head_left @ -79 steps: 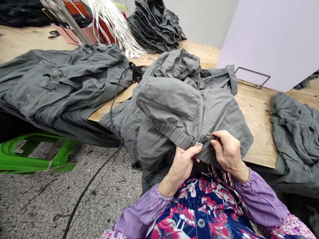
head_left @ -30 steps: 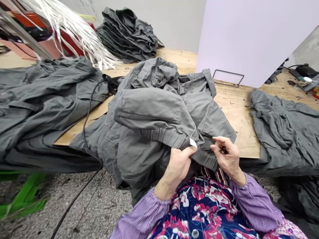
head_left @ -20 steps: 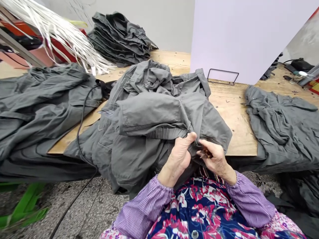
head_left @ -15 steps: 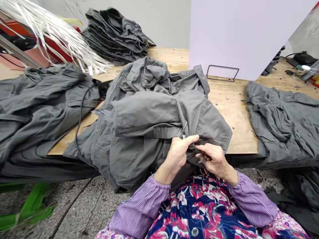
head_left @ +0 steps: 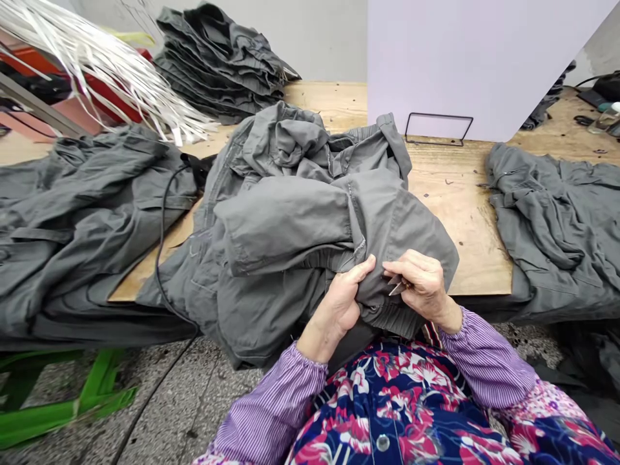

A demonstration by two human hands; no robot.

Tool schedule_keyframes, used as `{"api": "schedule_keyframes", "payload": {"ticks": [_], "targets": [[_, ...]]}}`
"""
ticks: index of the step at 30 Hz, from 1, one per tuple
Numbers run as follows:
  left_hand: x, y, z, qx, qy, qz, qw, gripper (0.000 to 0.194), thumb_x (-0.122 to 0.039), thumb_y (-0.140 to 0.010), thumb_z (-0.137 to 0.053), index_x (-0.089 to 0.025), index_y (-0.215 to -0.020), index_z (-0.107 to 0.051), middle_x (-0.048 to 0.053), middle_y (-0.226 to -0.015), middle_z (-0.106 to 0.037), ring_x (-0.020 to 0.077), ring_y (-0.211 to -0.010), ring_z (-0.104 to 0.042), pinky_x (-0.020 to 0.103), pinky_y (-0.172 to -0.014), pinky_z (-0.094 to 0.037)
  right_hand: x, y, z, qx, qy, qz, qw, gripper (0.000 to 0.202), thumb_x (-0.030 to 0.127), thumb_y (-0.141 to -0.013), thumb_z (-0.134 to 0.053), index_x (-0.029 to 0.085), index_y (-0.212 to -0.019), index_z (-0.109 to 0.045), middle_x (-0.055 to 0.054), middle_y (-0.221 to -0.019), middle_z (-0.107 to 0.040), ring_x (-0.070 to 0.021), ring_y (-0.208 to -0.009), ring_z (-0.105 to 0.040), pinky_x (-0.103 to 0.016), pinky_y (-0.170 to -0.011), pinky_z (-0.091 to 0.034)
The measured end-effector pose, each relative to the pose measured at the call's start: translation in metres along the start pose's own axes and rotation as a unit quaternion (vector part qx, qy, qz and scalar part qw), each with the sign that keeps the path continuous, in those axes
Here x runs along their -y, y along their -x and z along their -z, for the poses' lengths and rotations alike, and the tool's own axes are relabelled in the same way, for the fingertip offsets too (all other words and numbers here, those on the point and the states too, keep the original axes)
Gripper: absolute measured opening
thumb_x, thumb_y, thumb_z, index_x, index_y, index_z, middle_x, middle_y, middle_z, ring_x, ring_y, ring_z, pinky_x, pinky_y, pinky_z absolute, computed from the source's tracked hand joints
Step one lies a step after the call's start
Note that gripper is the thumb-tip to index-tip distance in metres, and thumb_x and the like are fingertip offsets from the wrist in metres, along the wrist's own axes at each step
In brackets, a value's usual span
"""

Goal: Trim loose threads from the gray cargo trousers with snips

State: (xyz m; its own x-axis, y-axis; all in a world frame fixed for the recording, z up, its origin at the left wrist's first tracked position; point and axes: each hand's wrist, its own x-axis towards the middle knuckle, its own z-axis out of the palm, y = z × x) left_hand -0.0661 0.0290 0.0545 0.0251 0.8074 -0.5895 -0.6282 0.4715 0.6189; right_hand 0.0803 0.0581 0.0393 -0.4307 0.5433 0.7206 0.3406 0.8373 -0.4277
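A dark grey garment (head_left: pixel 290 219) with stitched seams and a gathered elastic edge lies bunched over the table's front edge. My left hand (head_left: pixel 346 294) pinches its cloth near a seam, thumb on top. Just to the right, my right hand (head_left: pixel 419 281) is closed around small thread snips (head_left: pixel 397 284), whose pointed metal blades stick out to the left below the fingertips. The thumb and forefinger of that hand are pressed together close over the cloth; whether they pinch a thread cannot be made out.
More grey garments lie left (head_left: pixel 97 206) and right (head_left: pixel 562 226) on the wooden table (head_left: pixel 450 194). A folded stack (head_left: pixel 217 64) and white strips (head_left: pixel 111 71) are at the back left. A pale board (head_left: pixel 460 64) stands behind a black wire frame (head_left: pixel 438 129). A black cable (head_left: pixel 159 258) hangs at left.
My right hand has risen from the cloth's lower fold, and the snips' blades show more clearly. The gathered edge now hangs below my hands. The left hand keeps its pinch.
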Motion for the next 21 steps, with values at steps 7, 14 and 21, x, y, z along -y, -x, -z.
{"api": "schedule_keyframes", "payload": {"ticks": [7,14,21], "targets": [[0.0,0.009,-0.004,-0.002,-0.029,-0.036,0.999,0.02,-0.015,-0.046,-0.081,-0.009,-0.061,-0.069,0.003,-0.064,-0.07,0.0126,-0.059,-0.062,0.026,-0.067,-0.052,-0.005,0.005,0.003,-0.033,-0.004,-0.09,0.995,0.012,0.01,-0.082,-0.046,0.019,-0.073,-0.047,0.002,-0.063,-0.046,-0.0105,-0.056,-0.044,-0.023,-0.054,-0.037],[0.006,0.007,-0.009,-0.016,0.009,-0.16,0.987,0.019,-0.013,-0.054,-0.075,-0.015,-0.073,-0.07,0.0,-0.07,-0.071,0.0144,-0.073,-0.066,0.028,-0.076,-0.052,0.002,0.013,0.021,0.055,0.11,-0.077,0.989,0.018,0.025,-0.09,-0.043,0.015,-0.105,-0.045,-0.007,-0.084,-0.055,-0.0175,-0.071,-0.051,-0.029,-0.061,-0.043],[0.01,0.004,-0.009,-0.037,0.037,-0.174,0.983,0.012,-0.011,-0.054,-0.075,-0.015,-0.063,-0.069,-0.002,-0.065,-0.07,0.011,-0.061,-0.063,0.024,-0.067,-0.052,0.004,0.009,0.022,0.113,0.194,-0.045,0.973,0.012,0.023,-0.09,-0.044,0.014,-0.097,-0.05,-0.008,-0.08,-0.056,-0.0199,-0.074,-0.048,-0.032,-0.065,-0.041]]}}
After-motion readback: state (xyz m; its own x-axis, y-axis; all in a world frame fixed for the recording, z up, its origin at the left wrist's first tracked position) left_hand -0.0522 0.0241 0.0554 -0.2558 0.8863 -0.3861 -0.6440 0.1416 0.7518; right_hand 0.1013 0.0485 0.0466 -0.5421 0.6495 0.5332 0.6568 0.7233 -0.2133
